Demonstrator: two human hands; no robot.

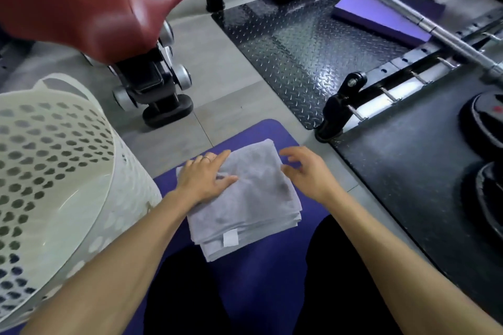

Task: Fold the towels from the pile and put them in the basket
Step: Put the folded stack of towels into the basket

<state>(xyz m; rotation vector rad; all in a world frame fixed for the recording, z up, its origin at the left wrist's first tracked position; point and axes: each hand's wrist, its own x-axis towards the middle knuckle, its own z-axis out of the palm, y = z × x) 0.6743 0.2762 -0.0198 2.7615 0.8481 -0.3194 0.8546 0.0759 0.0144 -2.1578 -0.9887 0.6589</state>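
A soft grey towel [245, 198], folded into a thick layered rectangle (a white tag shows at its near edge), lies on a smooth purple mat [272, 294]. The left hand [202, 178] presses flat on its left side, fingers straight. The right hand [304, 171] hovers at the right edge, fingers spread and loosely bent. A white perforated plastic basket [54, 185] stands just left.

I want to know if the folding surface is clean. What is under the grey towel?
The towel lies folded on a purple mat, which shows all round it. The left hand presses flat on the towel. The mat beneath the towel is covered, so its state cannot be seen.
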